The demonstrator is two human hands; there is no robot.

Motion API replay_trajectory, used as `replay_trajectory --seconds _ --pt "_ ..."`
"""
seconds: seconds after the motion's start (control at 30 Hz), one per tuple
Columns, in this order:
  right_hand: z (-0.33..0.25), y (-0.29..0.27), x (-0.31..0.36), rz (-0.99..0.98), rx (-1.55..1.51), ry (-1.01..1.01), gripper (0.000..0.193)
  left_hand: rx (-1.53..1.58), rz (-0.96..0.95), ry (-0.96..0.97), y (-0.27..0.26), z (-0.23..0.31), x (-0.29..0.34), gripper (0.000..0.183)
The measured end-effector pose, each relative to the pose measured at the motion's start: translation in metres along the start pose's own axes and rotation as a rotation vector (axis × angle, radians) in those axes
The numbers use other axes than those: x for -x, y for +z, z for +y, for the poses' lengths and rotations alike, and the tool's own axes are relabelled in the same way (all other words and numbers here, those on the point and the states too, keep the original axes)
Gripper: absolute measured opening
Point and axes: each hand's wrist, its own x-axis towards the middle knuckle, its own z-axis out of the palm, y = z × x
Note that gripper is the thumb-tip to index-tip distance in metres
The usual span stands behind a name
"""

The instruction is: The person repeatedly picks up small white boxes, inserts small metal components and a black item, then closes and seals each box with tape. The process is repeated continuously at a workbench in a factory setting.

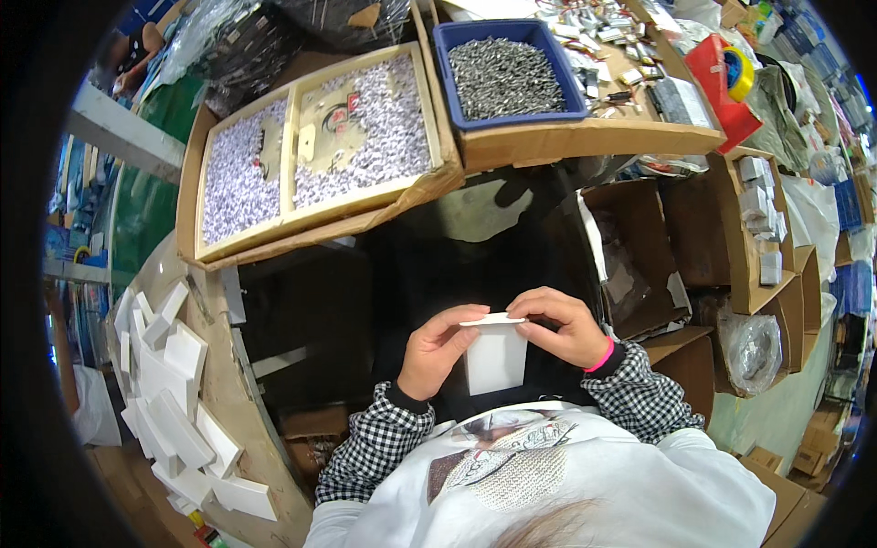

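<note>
- The left hand (434,354) and the right hand (565,331) both pinch the top edge of a small white card box (496,361), held up in front of the person's tummy.
- The box's flat front looks neatly made, so I think most of its folding is done. Getting the top fully shut may be left.
- Lots of white card boxes with flat sides (183,361) lie in a messy heap on the pale brown table (236,402) at the left. Maybe they are done; I can't be sure.
- Fingers hide the top corners, and the inside can't be seen.
</note>
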Motion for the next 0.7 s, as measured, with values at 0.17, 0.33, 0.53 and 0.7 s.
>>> replay_trajectory --seconds 0.17,0.33,0.53,0.7 --pt "-0.017 -0.013 -0.012 -0.114 0.122 -0.105 0.013 -0.007 -0.076 0.039 0.006 0.002 0.001 0.017" --pt "-0.03 -0.016 -0.024 -0.212 0.408 -0.174 0.019 -0.037 -0.061 0.021 0.018 0.003 0.0 0.025" --pt "-0.043 -0.017 -0.027 -0.214 0.486 -0.117 0.025 -0.251 0.086 -0.116 0.04 -0.005 0.003 0.078" --pt "-0.05 -0.01 -0.017 -0.12 0.666 -0.092 0.024 -0.847 0.132 0.12 0.061 -0.013 0.003 0.105"
